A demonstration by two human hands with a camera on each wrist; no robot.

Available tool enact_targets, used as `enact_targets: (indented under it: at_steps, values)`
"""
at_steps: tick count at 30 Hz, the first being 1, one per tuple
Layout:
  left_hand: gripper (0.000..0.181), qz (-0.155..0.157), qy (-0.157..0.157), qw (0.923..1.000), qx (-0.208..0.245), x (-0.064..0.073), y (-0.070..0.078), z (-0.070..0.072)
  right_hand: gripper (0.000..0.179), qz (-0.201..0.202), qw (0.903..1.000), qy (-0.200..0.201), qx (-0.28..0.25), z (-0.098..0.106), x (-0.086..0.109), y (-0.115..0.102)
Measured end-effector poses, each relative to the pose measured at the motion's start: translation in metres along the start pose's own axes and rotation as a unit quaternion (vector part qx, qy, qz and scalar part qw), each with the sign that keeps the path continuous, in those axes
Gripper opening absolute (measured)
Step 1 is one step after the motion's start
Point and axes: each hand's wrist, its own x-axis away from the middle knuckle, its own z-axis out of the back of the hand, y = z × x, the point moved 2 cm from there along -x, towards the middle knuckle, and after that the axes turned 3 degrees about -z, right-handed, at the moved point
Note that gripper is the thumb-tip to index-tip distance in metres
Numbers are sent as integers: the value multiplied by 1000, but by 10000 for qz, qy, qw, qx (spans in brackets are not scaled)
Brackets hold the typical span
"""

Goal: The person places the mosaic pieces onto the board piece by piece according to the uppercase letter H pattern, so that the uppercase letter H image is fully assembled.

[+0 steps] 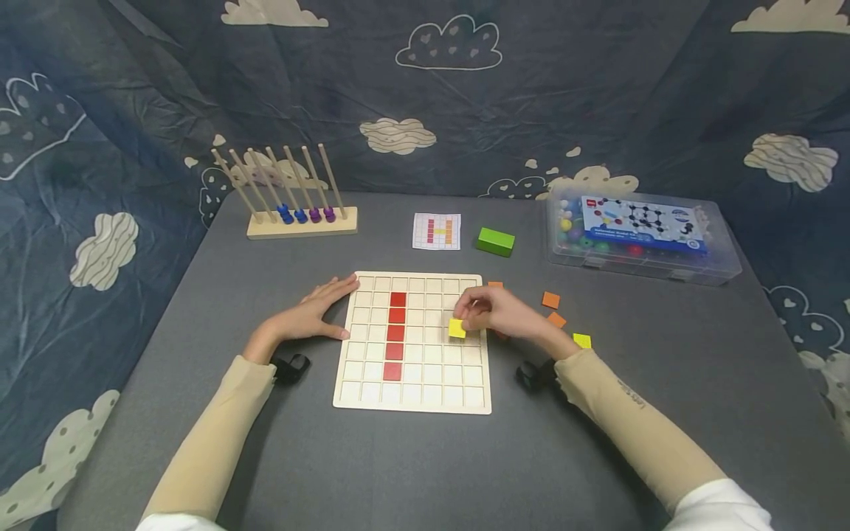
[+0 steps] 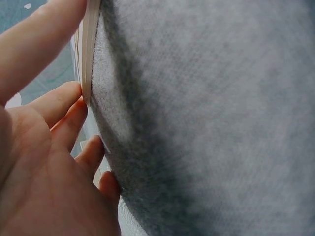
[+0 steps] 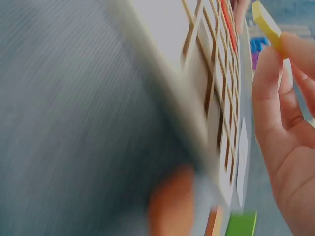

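A pale wooden grid board (image 1: 432,376) lies on the grey table, with a column of several red square tiles (image 1: 395,332) set in its left half. My left hand (image 1: 312,313) rests at the board's left edge, thumb and fingers spread; in the left wrist view its fingertips (image 2: 74,91) touch the rim. Over the right side of the board, my right hand (image 1: 501,310) pinches a yellow square tile (image 1: 457,328) between thumb and fingers. The right wrist view shows this yellow tile (image 3: 267,22) raised above the grid.
Orange tiles (image 1: 550,300) and another yellow tile (image 1: 581,341) lie right of the board. Behind it are a printed pattern card (image 1: 436,231) and a green block (image 1: 495,242). A peg abacus (image 1: 302,225) stands back left; a clear plastic case (image 1: 644,236) sits back right.
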Motion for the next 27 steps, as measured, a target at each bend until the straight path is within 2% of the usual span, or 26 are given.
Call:
enact_targets:
  at_steps: [4,9,12,15,18,22,27]
  values:
    - [93,-4,-3,10000,0,0,1,1,11,122,9999,-82,56,-24,-23,-9]
    - [93,10,2,10000,-7,1,1,1,15,93,9979,-32,641,-46,-43,-18]
    - [93,14,10,10000,-18,1,0,0,17,217,9920,35,1241,-53,-48,-24]
    - [94,19,23,10000,-34,1,0,0,17,427,9818,113,1845,-57,-51,-28]
    - [94,25,23,10000,-54,1,0,0,16,494,9748,133,2170,-58,-51,-29]
    - [94,25,9,10000,-55,1,0,1,17,283,9806,111,1935,-56,-50,-24]
    - [93,23,6,10000,-33,1,1,0,12,81,9946,70,1033,-43,-43,-17]
